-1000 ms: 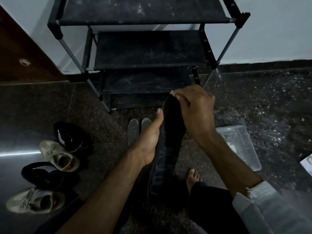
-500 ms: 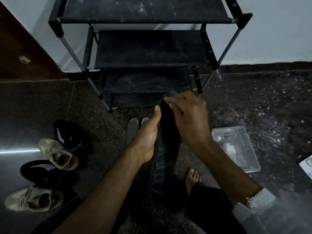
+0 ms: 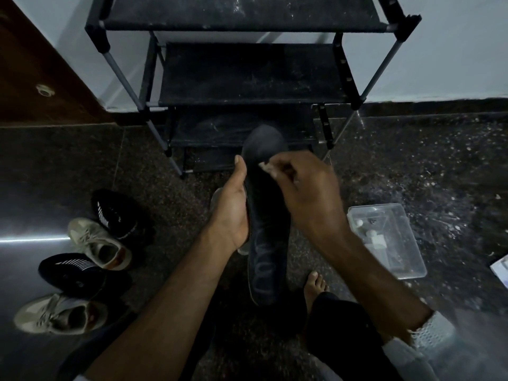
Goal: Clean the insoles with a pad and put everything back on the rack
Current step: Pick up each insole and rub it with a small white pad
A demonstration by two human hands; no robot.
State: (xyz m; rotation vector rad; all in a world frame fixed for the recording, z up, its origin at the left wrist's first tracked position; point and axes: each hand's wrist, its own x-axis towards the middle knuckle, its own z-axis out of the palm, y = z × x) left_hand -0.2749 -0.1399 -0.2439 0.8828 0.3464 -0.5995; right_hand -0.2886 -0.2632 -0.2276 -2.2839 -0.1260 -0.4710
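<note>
My left hand (image 3: 232, 213) grips a long dark insole (image 3: 265, 243) by its left edge, holding it upright-tilted in front of the rack. My right hand (image 3: 302, 193) pinches a small pale pad (image 3: 265, 166) and presses it on the insole's upper part, just below the toe end. Behind stands the black shoe rack (image 3: 247, 75) with bare dusty shelves. Part of a grey insole (image 3: 215, 199) shows on the floor behind my left hand. Two black shoes (image 3: 115, 213) and two beige sneakers (image 3: 99, 246) lie on the floor at the left.
A clear plastic box (image 3: 387, 240) with small items sits on the dark speckled floor at the right. A white paper edge (image 3: 501, 270) shows at the far right. A brown door (image 3: 35, 78) is at the left. My bare foot (image 3: 314, 287) rests below the insole.
My right hand with the pad has slid down from the insole's toe tip, so the toe end now shows above it. My left hand keeps its hold.
</note>
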